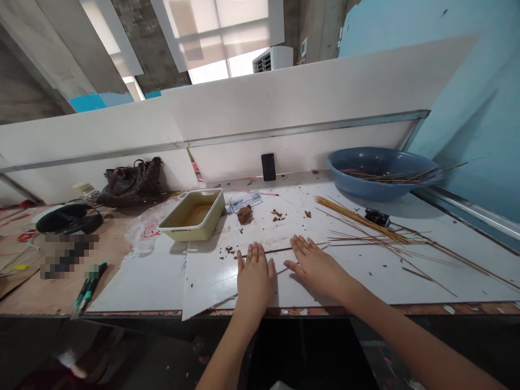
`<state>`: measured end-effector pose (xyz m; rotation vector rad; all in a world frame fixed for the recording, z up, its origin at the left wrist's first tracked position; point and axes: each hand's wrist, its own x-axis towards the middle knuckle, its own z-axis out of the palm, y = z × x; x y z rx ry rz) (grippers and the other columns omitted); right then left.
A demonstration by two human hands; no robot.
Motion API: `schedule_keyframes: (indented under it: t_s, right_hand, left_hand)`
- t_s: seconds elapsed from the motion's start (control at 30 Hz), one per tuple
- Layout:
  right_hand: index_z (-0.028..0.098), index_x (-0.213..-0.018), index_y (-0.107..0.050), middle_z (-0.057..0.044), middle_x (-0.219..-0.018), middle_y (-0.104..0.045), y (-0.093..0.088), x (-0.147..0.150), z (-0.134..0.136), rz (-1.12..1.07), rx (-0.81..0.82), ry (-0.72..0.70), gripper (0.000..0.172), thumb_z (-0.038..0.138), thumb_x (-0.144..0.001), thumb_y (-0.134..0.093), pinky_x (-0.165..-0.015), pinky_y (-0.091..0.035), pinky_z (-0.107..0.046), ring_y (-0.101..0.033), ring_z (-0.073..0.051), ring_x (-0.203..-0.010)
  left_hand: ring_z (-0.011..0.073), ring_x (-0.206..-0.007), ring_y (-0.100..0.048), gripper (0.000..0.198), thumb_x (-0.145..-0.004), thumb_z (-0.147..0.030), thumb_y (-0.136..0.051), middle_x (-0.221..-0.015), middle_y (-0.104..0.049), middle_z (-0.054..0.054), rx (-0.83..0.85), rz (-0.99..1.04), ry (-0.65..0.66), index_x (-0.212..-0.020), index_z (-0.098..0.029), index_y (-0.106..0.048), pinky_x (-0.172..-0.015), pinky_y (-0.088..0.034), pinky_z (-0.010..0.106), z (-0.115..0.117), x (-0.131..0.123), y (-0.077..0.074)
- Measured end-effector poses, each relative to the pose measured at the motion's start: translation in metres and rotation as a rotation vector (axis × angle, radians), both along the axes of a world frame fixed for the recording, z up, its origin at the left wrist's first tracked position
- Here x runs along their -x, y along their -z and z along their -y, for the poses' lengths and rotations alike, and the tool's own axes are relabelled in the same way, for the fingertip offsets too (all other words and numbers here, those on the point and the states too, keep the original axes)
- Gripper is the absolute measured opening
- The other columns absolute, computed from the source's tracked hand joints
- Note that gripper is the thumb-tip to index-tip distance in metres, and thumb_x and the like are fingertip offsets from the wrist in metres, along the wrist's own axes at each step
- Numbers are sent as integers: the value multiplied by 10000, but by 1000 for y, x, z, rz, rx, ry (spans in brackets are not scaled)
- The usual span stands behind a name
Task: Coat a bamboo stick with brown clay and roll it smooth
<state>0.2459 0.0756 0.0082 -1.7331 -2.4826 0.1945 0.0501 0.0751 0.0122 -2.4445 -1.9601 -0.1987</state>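
My left hand (255, 279) lies palm down on the white board, fingers stretched forward. To its right, my right hand (317, 265) is also flat, with its thumb apart. A thin stick coated in dark brown (279, 250) runs crosswise between them and passes under the fingers of both. Just beyond the hands sits a lump of brown dough-like paste (244, 214). Small brown crumbs (278, 215) are scattered near it. Right of my right hand, a bundle of thin tan sticks (357, 216) lies spread out, with several loose ones around it.
A pale green bin (195, 233) stands left, beside a crumpled plastic bag (148, 230). A blue basin (365, 187) with dark sticks is back right, near a small black object (377, 216). A phone (268, 167) leans on the partition. A handbag (134, 187) and cutters (90, 287) lie left.
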Motion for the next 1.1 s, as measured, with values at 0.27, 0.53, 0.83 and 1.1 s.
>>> schedule_keyframes:
  t_s: [0.27,0.53,0.83,1.1]
  right_hand:
    - [-35,-1655,-352,-270,-1719,-284,30,-6,40,-54,-71,22,949,720,-1089,-242,-1324,-324,-551,-338,-365,-1617]
    - [-42,-1651,-363,-293,-1705,-327,5,-6,-9,-15,-3,18,884,646,-1114,-224,-1340,-259,-551,-304,-350,-1628]
    - [-51,-1654,-352,-286,-1720,-306,28,-6,28,-37,-63,77,976,722,-1084,-176,-1340,-282,-533,-322,-356,-1625]
    - [-38,-1674,-309,-272,-1738,-268,19,-4,5,-34,-41,97,962,715,-1088,-193,-1356,-233,-518,-255,-341,-1647]
  left_hand:
    - [303,-1575,-449,567,-1109,-310,-339,-1668,-477,144,-143,13,6,-1609,-103,-508,-1358,-171,634,46,12,24]
    - [321,-1606,-390,591,-1120,-324,-342,-1661,-462,213,-17,10,-47,-1608,-17,-472,-1347,-180,640,1,1,1]
    - [304,-1600,-404,580,-1128,-320,-286,-1680,-454,164,-28,24,21,-1632,-98,-469,-1344,-177,647,33,20,9]
    - [311,-1618,-367,596,-1121,-315,-326,-1685,-425,203,15,20,-28,-1621,-14,-445,-1351,-187,628,5,15,2]
